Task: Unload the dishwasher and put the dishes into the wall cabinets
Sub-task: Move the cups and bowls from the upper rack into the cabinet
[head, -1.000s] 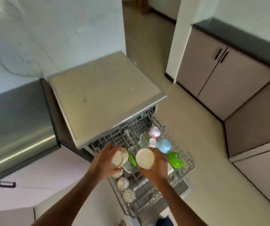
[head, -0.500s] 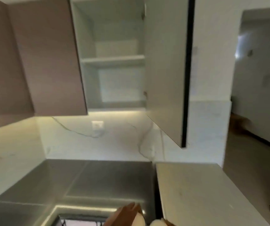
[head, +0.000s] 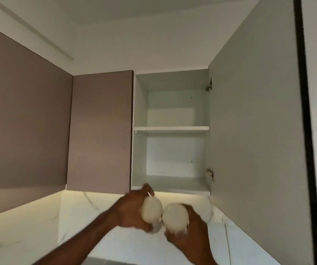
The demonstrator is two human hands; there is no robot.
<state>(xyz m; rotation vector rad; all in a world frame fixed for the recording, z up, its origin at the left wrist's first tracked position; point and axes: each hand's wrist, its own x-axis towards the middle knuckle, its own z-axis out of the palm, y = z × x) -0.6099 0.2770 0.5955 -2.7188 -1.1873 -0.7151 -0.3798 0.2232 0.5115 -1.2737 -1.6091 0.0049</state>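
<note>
Head view looks up at an open wall cabinet (head: 171, 129), its door (head: 253, 121) swung out to the right, with a pale middle shelf (head: 171, 128) and a bottom shelf (head: 170, 183), both bare as far as can be seen. Below its front edge, the left hand (head: 132, 213) is wrapped around a cream cup (head: 152, 211), fingers curled over its top and side, while the right hand (head: 190, 236) cradles a second cream cup (head: 175, 217) from underneath and the right. The two cups sit just beside each other and look to be touching or nearly so; motion blur makes it hard to say which. Both appear to be smooth, glazed, rounded ceramic with a matte off-white sheen, so they would likely be slick and brittle. The main risk, as I judge it, is the cups knocking together or catching the cabinet's lower front lip as they rise, since both hands travel close together toward a narrow opening. The open door's edge near the right forearm could also be bumped. Behind, the backsplash (head: 88, 211) is polished, veined, marble-like stone, lit by a warm strip; the neighbouring closed doors (head: 100, 131) are flat, matte taupe.
</note>
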